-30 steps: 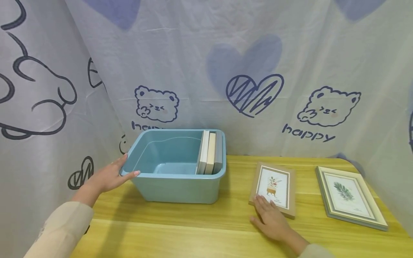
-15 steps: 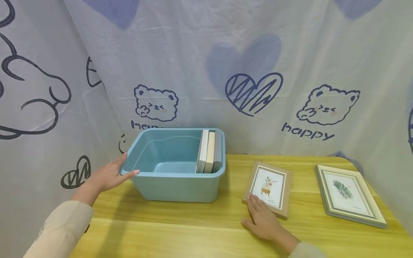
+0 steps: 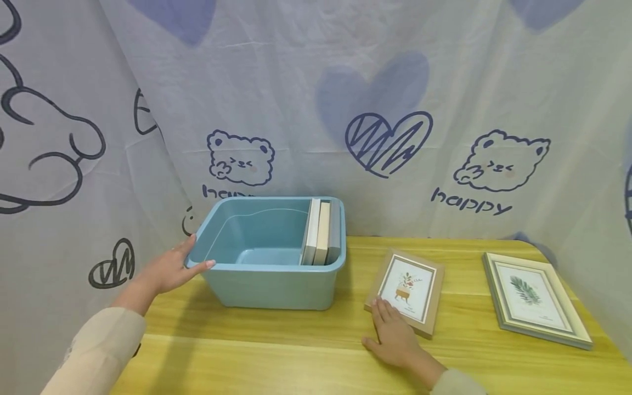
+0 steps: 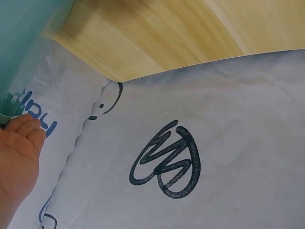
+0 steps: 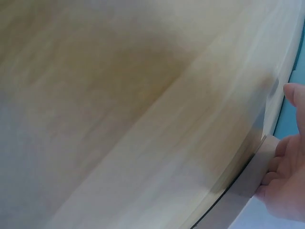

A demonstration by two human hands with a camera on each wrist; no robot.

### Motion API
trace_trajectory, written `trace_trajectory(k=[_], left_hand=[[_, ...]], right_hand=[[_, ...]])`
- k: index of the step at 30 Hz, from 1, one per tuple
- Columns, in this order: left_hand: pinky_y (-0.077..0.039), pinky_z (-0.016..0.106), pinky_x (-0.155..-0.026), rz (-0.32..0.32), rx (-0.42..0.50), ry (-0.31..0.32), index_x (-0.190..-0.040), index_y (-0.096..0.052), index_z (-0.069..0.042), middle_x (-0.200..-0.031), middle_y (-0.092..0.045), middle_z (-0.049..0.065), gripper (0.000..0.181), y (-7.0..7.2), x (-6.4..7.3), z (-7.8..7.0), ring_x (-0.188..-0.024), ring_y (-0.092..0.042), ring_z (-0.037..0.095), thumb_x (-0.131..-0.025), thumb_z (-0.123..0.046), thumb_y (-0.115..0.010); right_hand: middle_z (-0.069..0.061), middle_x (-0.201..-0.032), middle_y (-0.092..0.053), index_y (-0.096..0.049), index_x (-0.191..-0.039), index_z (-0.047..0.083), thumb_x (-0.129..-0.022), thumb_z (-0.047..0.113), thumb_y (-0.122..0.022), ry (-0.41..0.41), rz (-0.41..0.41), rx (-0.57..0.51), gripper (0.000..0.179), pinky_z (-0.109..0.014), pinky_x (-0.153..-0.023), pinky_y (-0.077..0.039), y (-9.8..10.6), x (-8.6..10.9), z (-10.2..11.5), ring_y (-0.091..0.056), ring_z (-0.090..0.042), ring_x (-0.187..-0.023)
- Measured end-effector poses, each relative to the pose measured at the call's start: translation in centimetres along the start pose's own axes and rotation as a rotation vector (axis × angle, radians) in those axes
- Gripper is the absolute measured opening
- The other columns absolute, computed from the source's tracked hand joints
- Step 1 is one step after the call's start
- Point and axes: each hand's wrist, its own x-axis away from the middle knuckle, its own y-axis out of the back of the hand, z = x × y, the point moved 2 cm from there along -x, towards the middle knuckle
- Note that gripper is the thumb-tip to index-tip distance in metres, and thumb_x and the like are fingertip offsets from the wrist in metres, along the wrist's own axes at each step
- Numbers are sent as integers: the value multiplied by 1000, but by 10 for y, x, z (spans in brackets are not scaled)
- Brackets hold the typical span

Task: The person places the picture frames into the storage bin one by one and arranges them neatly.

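A light blue plastic tub stands on the wooden table. My left hand holds its near left corner, thumb over the front rim; in the left wrist view the fingers curl at the rim. Against the tub's right wall, several picture frames stand on edge, side by side. To the right of the tub, a tan picture frame with a potted-plant print lies face up. My right hand rests on its near left part, fingers straight and thumb spread to the side.
A larger cream and grey picture frame with a green leaf print lies face up at the right of the table. A printed white curtain hangs behind and at both sides.
My right hand has slid the tan picture frame left, toward the tub, turning it slightly. The left hand and the tub keep their place.
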Motion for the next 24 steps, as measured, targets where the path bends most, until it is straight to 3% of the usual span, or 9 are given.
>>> trace_trajectory(k=[24], left_hand=[[-38, 66, -91, 31, -15, 25, -147, -7, 5, -142, -27, 36, 95, 1, -9, 6, -123, -37, 54, -89, -64, -37]], right_hand=[[-36, -144, -27, -32, -135, -18, -86, 40, -58, -123, 22, -60, 80, -53, -111, -25, 2, -7, 19, -27, -48, -134]])
